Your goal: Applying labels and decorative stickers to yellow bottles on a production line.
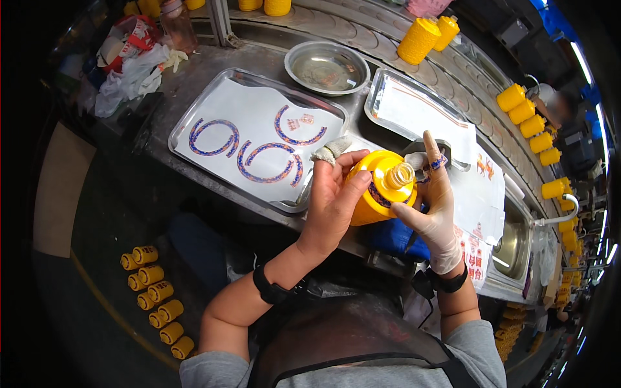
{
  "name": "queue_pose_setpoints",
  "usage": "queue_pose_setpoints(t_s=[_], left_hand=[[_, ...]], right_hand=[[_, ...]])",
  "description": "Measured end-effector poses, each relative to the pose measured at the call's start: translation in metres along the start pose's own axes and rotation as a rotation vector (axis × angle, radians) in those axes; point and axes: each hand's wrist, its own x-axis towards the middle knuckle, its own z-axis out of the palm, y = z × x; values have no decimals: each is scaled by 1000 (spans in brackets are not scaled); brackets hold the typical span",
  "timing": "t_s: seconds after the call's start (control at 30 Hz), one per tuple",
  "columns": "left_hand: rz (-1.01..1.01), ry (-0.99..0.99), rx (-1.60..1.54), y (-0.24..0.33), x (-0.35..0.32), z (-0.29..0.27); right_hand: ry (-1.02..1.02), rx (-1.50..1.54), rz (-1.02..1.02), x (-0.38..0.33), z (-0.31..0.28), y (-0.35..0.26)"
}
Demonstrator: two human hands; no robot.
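A yellow bottle [370,167] with a clear threaded neck is held between both my hands, its mouth tilted toward me. My bare left hand [328,210] grips its left side, thumb on the shoulder; a whitish cloth cover [331,150] sits on one fingertip. My right hand [436,220], in a thin pale glove, closes on the right side with its thumb near the neck, one finger pointing up. A blue-and-orange patterned strip [435,163] clings to that finger. Another patterned band [378,195] lies on the bottle's shoulder, partly hidden by my thumbs.
On the left, a metal tray [196,107] holds white paper with several curved patterned strips [268,179]. Behind stand a round metal basin [323,68] and a second tray [375,107]. A sink [517,255] is at right; yellow bottles [419,40] line the conveyor [362,26].
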Motion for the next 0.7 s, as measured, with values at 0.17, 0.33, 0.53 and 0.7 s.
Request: queue_pose_setpoints(t_s=[0.17,0.33,0.53,0.7], left_hand=[[6,2,20,2,1,1],[70,65,102,-6,-9,-9],[416,-222,1015,21,-41,-18],[413,-136,1036,28,-41,-3]], right_hand=[[-6,-55,-2,-2,-3,-1],[-4,-68,7,-1,-6,2],[14,-10,4,-1,-4,1],[8,-93,10,-2,-10,1]])
